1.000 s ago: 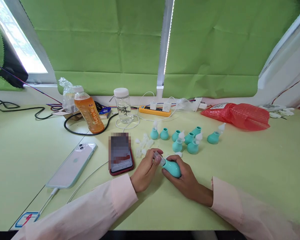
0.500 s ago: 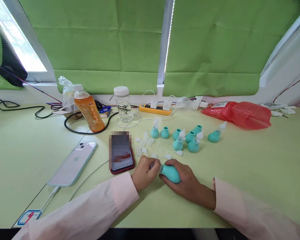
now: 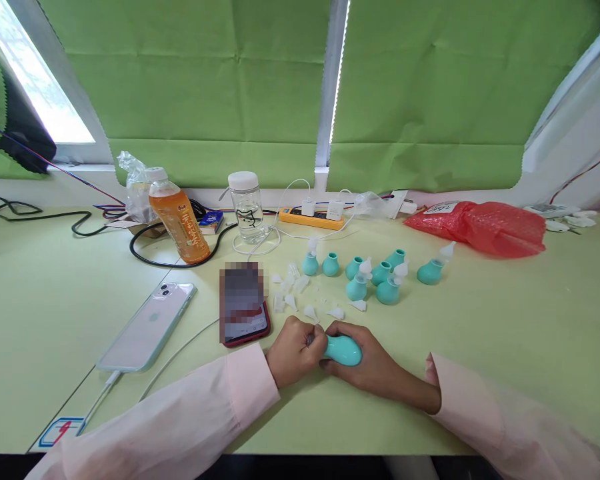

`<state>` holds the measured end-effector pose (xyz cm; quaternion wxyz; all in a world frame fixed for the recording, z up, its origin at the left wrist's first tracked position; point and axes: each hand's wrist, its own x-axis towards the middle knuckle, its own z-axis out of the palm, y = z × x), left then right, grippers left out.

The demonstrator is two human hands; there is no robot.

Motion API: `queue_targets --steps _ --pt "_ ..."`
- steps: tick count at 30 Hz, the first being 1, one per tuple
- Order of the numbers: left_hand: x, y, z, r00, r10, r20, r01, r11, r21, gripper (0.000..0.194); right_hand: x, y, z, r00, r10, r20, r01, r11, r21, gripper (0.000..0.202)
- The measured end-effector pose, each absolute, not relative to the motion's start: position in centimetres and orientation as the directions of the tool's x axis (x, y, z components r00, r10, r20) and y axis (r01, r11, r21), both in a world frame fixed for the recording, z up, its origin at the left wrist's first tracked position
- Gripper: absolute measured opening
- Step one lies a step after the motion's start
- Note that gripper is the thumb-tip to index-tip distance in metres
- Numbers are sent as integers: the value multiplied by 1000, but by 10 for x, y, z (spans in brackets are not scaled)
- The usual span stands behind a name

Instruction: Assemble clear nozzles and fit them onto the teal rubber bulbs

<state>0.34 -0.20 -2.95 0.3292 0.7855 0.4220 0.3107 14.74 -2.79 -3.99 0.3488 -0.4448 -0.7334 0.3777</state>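
My right hand (image 3: 363,357) is wrapped round a teal rubber bulb (image 3: 344,350), the squeeze part of a nasal aspirator, lying on its side with its neck to the left. Closed at that neck, my left hand (image 3: 299,351) pinches a small clear plastic piece, mostly hidden by the fingers. Just beyond my hands lie several white nozzle tips (image 3: 336,313) and several clear plastic connectors (image 3: 279,303). Farther back stand several bare teal bulbs (image 3: 331,265). Others, such as the aspirator (image 3: 389,289) at the right of the group, carry a clear tip.
Left of my hands lie a red-cased phone (image 3: 245,327) and a pale phone (image 3: 147,327) on a charging cable. Behind them stand an orange drink bottle (image 3: 180,223) and a clear water bottle (image 3: 249,213). A yellow power strip (image 3: 310,219) and red plastic bag (image 3: 500,229) lie at the back.
My left hand has shifted slightly right, closer against the bulb, and now covers its neck and the clear piece seen there before. The right hand keeps its hold on the bulb.
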Motion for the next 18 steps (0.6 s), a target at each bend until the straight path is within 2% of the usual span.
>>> queue_targets --steps 4,9,11,15,18 --pt "4 -3 -31 485 851 202 429 -433 793 37 150 -28 -41 -391 915 102 316 237 -919 17" --pt "2 -3 -31 498 847 186 420 -423 803 38 151 -27 -36 -438 897 61 299 208 -931 17" --pt "1 -3 -28 500 843 200 384 -423 821 38 149 -28 -34 -424 902 84 287 222 -932 18" --pt "1 -7 -24 438 867 236 201 -350 915 26 150 -34 -29 -358 921 156 237 252 -938 21" --pt "3 -9 -24 323 908 266 131 -321 938 19 160 -35 -25 -384 892 240 342 378 -860 23"
